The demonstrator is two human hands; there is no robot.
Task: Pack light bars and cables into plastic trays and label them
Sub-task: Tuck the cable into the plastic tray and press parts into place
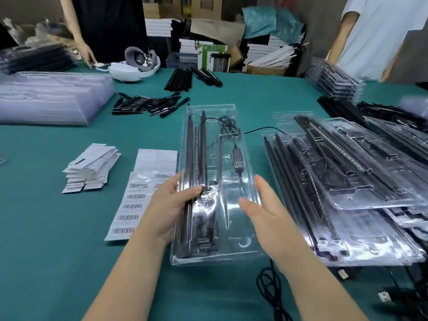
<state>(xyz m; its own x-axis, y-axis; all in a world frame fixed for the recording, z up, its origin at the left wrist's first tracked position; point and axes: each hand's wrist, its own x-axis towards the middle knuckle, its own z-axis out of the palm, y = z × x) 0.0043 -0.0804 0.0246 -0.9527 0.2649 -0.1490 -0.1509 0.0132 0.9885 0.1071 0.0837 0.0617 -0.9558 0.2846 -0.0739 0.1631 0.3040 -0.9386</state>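
A clear plastic tray [234, 230] lies lengthwise in front of me on the green table. In its left slots sit black light bars [190, 158], and a cable with an inline controller [238, 158] runs down its middle. My left hand [171, 200] grips the tray's left edge, thumb on top over the bars. My right hand [266, 205] hovers at the tray's right side with fingers straight, holding nothing. Sheets of barcode labels [132, 200] lie just left of the tray.
Packed trays [347, 181] pile up at my right. Paper cards [92, 167], stacked empty trays [53, 98] and loose black parts [148, 105] lie at the left and far middle. Loose cable [268, 288] trails near me. Two people stand across the table.
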